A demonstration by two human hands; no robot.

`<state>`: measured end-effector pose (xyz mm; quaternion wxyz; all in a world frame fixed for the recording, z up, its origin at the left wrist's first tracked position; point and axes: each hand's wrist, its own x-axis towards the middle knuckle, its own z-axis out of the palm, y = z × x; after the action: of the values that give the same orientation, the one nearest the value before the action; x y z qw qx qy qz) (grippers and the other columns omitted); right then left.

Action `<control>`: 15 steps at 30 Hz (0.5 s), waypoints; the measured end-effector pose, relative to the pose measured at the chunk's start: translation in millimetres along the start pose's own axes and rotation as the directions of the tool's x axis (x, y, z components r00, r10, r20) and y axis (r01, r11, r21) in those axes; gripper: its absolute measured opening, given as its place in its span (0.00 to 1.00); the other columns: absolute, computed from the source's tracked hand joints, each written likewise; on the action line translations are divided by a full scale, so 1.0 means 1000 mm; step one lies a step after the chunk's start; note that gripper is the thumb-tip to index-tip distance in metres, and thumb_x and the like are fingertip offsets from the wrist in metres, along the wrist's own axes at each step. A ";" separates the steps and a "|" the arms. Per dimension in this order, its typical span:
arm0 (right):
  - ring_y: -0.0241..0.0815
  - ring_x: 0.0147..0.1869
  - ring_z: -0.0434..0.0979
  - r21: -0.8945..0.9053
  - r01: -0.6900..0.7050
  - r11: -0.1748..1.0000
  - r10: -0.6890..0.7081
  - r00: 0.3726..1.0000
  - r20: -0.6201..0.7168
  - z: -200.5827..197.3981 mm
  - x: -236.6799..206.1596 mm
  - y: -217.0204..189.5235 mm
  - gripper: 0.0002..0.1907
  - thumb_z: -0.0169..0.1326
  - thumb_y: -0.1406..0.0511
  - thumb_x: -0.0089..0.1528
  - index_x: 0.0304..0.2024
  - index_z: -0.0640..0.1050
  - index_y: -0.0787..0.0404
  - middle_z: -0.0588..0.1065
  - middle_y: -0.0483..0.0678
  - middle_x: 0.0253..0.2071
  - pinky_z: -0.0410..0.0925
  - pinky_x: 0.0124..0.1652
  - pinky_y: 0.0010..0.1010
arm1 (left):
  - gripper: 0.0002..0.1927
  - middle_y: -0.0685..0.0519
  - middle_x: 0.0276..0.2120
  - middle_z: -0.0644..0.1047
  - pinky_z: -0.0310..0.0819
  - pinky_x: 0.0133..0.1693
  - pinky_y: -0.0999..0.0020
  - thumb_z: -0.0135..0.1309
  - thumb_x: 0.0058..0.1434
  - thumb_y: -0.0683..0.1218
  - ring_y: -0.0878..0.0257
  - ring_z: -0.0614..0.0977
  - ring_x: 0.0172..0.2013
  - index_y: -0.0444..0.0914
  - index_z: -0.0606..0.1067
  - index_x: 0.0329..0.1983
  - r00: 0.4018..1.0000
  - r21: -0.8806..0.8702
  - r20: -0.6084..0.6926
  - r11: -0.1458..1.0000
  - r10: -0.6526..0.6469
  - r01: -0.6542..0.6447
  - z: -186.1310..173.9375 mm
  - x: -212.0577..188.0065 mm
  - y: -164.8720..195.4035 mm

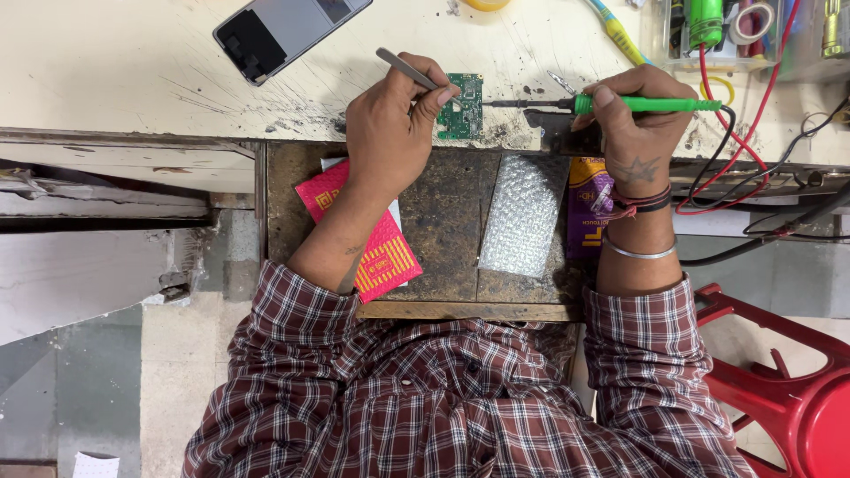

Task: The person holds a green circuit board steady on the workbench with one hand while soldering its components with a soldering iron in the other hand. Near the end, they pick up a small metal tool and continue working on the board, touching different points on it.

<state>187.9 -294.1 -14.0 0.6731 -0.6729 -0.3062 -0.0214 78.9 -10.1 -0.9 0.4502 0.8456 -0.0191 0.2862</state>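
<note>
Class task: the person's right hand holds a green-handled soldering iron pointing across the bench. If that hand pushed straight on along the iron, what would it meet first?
The right hand aims the soldering iron at the small green circuit board; its tip probably already touches the board's edge.

We see a red packet [382, 252] with gold patterning in the open drawer under our left forearm; a bubble-wrap pouch [524, 215] beside it; a purple-and-yellow packet [586, 205] under our right wrist; a dark-screened phone [288, 31] upper left.
</note>
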 end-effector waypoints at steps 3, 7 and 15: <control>0.41 0.33 0.81 -0.010 0.001 1.000 -0.001 1.000 0.005 0.000 0.000 0.002 0.14 0.61 0.64 0.75 0.42 0.77 0.71 0.78 0.56 0.33 0.78 0.36 0.30 | 0.09 0.58 0.34 0.84 0.79 0.34 0.72 0.58 0.73 0.49 0.66 0.89 0.37 0.41 0.71 0.48 1.000 0.007 0.000 1.000 0.000 0.000 0.000 0.001 -0.001; 0.40 0.34 0.82 0.011 -0.007 1.000 0.007 1.000 0.010 -0.002 0.000 0.005 0.14 0.60 0.64 0.75 0.42 0.76 0.71 0.79 0.56 0.35 0.79 0.36 0.31 | 0.09 0.58 0.34 0.84 0.78 0.33 0.71 0.58 0.72 0.49 0.66 0.89 0.36 0.42 0.71 0.48 1.000 0.018 -0.001 1.000 0.000 0.000 0.002 0.001 -0.003; 0.40 0.33 0.82 -0.002 -0.010 1.000 0.010 1.000 0.021 -0.004 0.001 0.007 0.13 0.59 0.65 0.75 0.42 0.76 0.70 0.80 0.57 0.37 0.78 0.36 0.30 | 0.10 0.58 0.34 0.84 0.79 0.34 0.71 0.59 0.73 0.48 0.66 0.89 0.37 0.42 0.71 0.48 1.000 0.024 -0.003 0.999 0.023 -0.023 0.004 0.001 -0.006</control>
<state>193.4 -296.5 -19.4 0.6693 -0.6752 -0.3099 -0.0112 83.3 -9.1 -6.6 0.4366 0.8502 -0.0246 0.2931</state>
